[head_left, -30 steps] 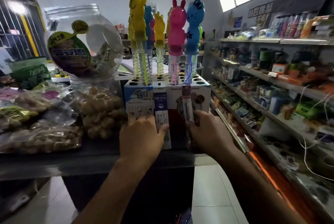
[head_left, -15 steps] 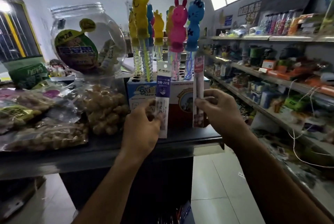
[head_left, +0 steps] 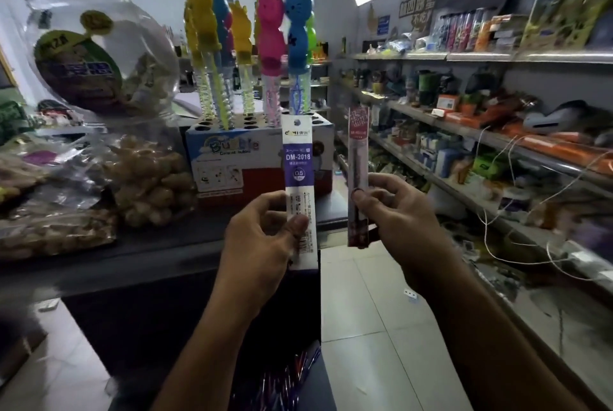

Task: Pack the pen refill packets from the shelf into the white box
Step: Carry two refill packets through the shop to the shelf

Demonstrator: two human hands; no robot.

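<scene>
My left hand (head_left: pixel 262 241) pinches a white and purple refill packet (head_left: pixel 297 162) marked DM-2018, held upright in front of the dark counter (head_left: pixel 139 245). To its right my right hand (head_left: pixel 398 215) pinches a narrower pink and clear refill packet (head_left: pixel 358 152), also upright. Both packets are in the air, a hand's width apart, in front of the bubble wand box (head_left: pixel 229 162). No white box for packing is in view.
A clear plastic jar (head_left: pixel 99 55) and bags of nuts (head_left: pixel 149 178) sit on the counter at left. Coloured bubble wands (head_left: pixel 268 46) stand in the box. Stocked shop shelves (head_left: pixel 497 132) run along the right. A tiled aisle (head_left: pixel 365 311) lies below; loose pens (head_left: pixel 292 377) show at the bottom.
Both hands have lifted the two packets away from the bubble wand box and drawn them back toward me. The view has swung slightly right.
</scene>
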